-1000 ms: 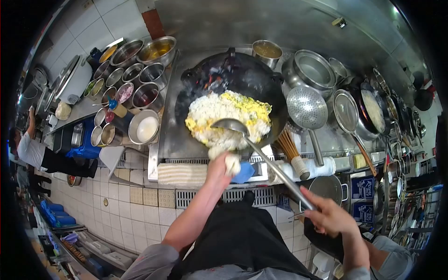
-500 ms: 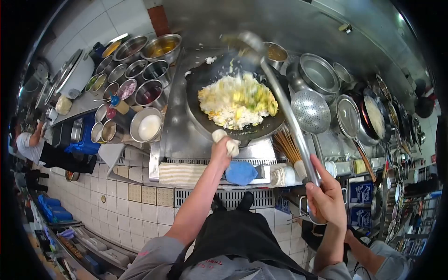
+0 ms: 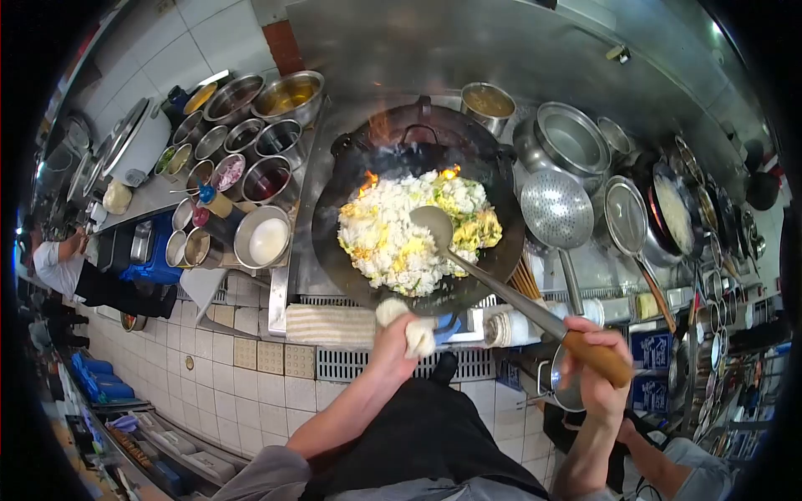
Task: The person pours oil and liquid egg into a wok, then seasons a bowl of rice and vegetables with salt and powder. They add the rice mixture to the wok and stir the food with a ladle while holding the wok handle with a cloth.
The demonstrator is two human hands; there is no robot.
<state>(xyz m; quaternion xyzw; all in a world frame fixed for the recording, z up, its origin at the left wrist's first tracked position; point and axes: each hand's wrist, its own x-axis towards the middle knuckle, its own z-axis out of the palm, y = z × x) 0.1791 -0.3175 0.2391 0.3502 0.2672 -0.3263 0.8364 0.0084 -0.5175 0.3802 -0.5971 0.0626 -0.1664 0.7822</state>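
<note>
On the steel surface (image 3: 302,265), above a tiled floor (image 3: 238,392), the wok (image 3: 503,185) holds rice (image 3: 376,238) and egg (image 3: 480,231). The left hand (image 3: 391,344) grips a cloth (image 3: 420,338) at its near rim; the right hand (image 3: 598,376) grips the ladle (image 3: 525,298). Blue boxes (image 3: 650,352) bear lettering too small to read.

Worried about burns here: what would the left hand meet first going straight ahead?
Beyond the cloth it clutches, the left hand would probably meet the near edge of the wok, before the rice; the exact gap is unclear.

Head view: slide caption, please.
Left hand gripping cloth at wok rim, right hand holding ladle over egg fried rice.
</note>
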